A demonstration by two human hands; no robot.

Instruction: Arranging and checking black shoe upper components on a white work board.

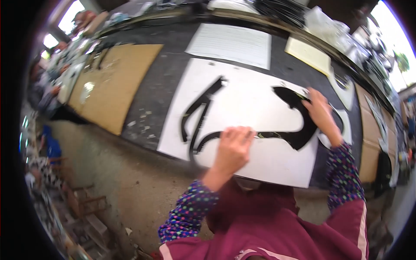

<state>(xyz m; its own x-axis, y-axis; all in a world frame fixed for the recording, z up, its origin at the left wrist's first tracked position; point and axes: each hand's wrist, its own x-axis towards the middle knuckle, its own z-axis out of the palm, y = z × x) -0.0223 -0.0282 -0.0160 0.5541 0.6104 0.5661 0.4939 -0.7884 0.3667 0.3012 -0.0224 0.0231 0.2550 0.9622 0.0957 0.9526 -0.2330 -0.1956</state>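
Observation:
A large white sheet (247, 99) lies on the dark worktable (160, 82), with curved black cut-out shapes (299, 130) running through it. My left hand (234, 145) rests on the sheet's near middle, fingers curled over a thin black cut line. My right hand (320, 110) lies at the sheet's right side, fingers on the upper end of the wide black curve. Whether it holds a tool I cannot tell. Both sleeves are dark with coloured dots.
A brown cardboard sheet (115, 82) lies on the table to the left. A lined white paper (232, 43) and a yellowish sheet (308, 54) lie behind. White cut pieces (344, 93) lie at the right. Clutter lines the far edge. Bare ground (108, 173) spreads at lower left.

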